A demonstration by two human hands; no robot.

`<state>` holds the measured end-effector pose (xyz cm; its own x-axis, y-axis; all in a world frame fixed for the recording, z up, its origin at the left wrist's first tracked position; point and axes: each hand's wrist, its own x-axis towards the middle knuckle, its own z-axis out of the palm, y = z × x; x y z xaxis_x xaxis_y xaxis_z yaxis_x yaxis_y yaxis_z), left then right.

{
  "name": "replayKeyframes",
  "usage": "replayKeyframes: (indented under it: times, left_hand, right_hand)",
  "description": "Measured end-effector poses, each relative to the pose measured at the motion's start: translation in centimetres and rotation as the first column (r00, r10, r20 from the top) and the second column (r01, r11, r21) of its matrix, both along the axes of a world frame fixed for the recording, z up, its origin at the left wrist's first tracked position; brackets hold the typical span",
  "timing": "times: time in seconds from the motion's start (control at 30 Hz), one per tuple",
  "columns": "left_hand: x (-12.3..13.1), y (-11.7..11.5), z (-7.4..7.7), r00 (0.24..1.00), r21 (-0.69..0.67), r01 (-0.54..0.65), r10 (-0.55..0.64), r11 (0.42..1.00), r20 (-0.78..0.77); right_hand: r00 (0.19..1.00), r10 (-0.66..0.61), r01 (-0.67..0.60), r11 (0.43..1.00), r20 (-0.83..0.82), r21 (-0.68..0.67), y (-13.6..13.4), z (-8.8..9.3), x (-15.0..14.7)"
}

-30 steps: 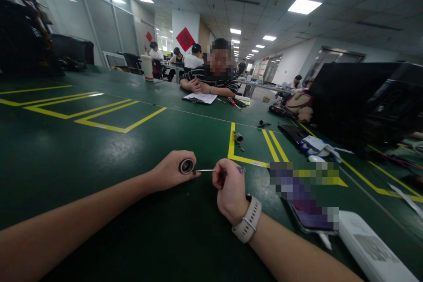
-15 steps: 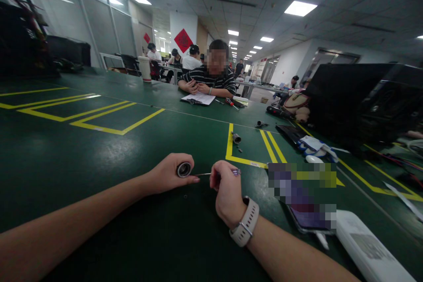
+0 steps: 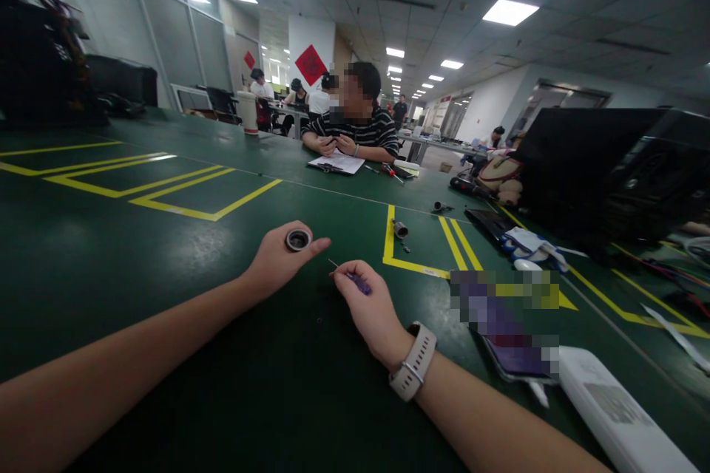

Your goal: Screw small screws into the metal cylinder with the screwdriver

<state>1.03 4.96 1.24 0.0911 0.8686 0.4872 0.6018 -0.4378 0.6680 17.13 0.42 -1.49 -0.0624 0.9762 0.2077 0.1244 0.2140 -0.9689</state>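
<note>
My left hand [image 3: 277, 255] is wrapped round a dark metal cylinder [image 3: 298, 239], its round hollow end turned up towards me and its thumb stretched out to the right. Lower and to the right, my right hand [image 3: 363, 295] grips a small screwdriver [image 3: 359, 282] by its purple handle. The thin shaft points up and left, apart from the cylinder. A tiny ring [image 3: 319, 320] lies on the green table [image 3: 233, 355] below the hands. Beyond them, inside yellow tape, sits another metal cylindrical part [image 3: 400, 228] with small bits beside it.
A phone [image 3: 510, 340], partly blurred out, and a white device [image 3: 615, 406] lie at my right. Farther back are gloves [image 3: 532, 247], a small metal part [image 3: 439, 206] and a clipboard [image 3: 338, 162]. A person [image 3: 355, 118] in a striped shirt sits across the table.
My left hand has moved up and left with the cylinder, tilting its open end upward. The screwdriver has come away from near the left thumb and now angles up-left. The person opposite has turned their head.
</note>
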Motion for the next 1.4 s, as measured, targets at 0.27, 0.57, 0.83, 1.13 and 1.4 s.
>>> replayKeyframes:
  times: [0.27,0.57,0.83,1.13,1.4]
  left_hand:
    - [-1.8,1.5,-0.5,0.968,0.207,-0.19,0.218,0.96,-0.122]
    - [-1.7,1.3,-1.1,0.957,0.142,-0.188,0.214,0.972,-0.196]
    - [-0.7,0.4,-0.4,0.981,0.014,-0.187,0.187,0.982,-0.043]
    - [3.0,-2.0,2.0,0.818,-0.418,0.129,0.142,0.899,0.557]
    - [4.2,-4.6,4.0,0.563,-0.5,0.392,0.229,0.772,0.794]
  right_hand:
    - [0.859,0.213,-0.33,0.925,0.466,0.187,-0.8,0.3,-0.5]
    - [0.717,0.383,-0.582,0.788,0.582,0.199,-3.9,1.2,1.7]
    - [0.719,0.431,-0.603,0.777,0.545,0.181,-7.5,1.9,6.8]
    - [0.845,0.238,-0.258,0.966,0.479,-0.026,-10.2,1.9,6.6]
    - [0.72,0.332,-0.536,0.824,0.61,0.184,-8.4,1.0,4.3]
